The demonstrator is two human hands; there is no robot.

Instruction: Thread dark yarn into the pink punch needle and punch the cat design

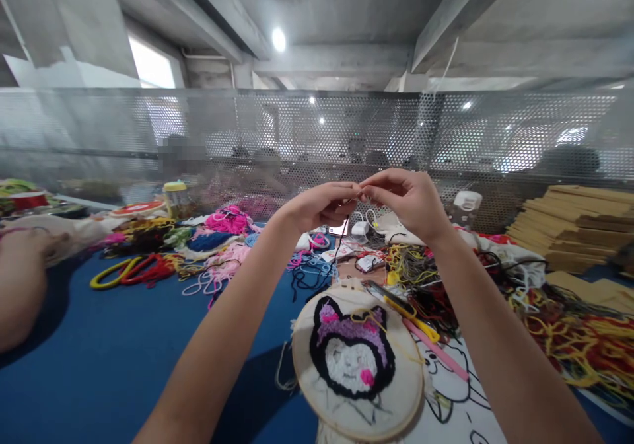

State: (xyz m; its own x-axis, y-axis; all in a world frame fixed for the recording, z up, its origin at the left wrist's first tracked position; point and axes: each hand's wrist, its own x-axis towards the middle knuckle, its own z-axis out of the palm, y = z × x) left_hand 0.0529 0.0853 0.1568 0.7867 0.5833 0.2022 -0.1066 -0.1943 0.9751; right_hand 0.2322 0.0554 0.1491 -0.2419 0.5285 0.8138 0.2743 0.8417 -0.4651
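Observation:
Both hands are raised over the table with their fingertips meeting. My left hand (329,205) is closed, and a strand of black yarn (340,247) hangs down from its fingers. My right hand (409,199) pinches at the same spot; what lies between its fingertips is too small to make out. Below them rests a round embroidery hoop (406,394). Its cloth bears a stitched cat-eared face (347,345) in black, purple, white and pink, with a loose yellow strand across the top. Under part of the hoop is a line drawing (470,398) on white paper.
A yellow-and-black cutter (403,306) and a pink stick-like tool (438,349) lie beside the hoop. Yarn heaps (228,221) spread left and right. Brown envelopes (579,226) are stacked at right. Another person's arm (20,285) rests at left. A perforated metal screen (327,140) stands behind.

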